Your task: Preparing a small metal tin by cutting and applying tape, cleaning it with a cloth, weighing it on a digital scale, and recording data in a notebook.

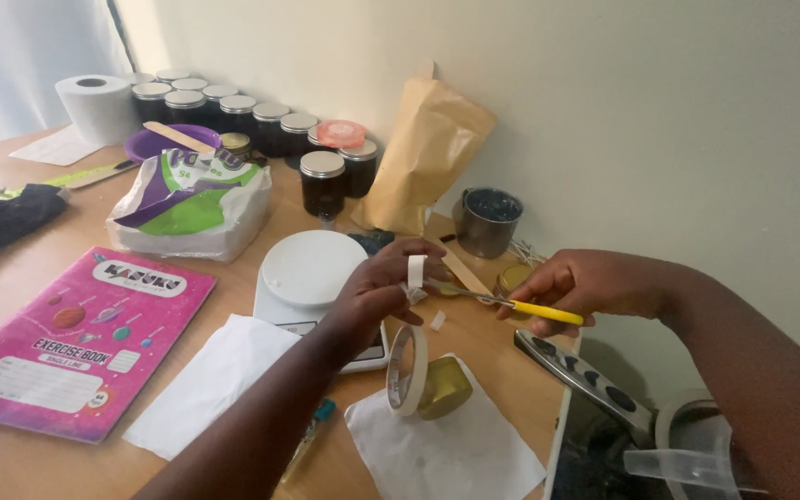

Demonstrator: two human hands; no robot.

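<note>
right now the left hand [377, 292] is up over the white kitchen scale [312, 278], fingers pinched on a short strip of white tape [416, 270] that stands up between thumb and forefinger, and the tape roll [406, 370] hangs below it, tilted on edge, just in front of a small gold tin [444, 387] sitting on a white paper sheet [442, 454]. the right hand [590, 282] is closed round yellow-handled scissors [511, 303], blades pointing left w/ the tips at the tape just by the left fingers; can't tell if the blades are open or closed. a tiny white scrap [438, 320] lies on the wooden table [11, 287] between the hands. behind them a flat wooden stick [467, 271], a metal cup [488, 222] w/ dark stuff in it and a tan paper bag [423, 162] leaning on the wall. further back a row of dark jars [233, 111] w/ silver lids, one jar [322, 181] standing apart nearer the scale, a purple bowl [155, 143] and a toilet roll [96, 106]. left of the scale a white, green & purple plastic bag [192, 204], a pink exercise book [76, 343] near the table edge and another white paper [210, 384] beside it. a black strip w/ round holes [585, 375] lies at the table's right edge.
</note>
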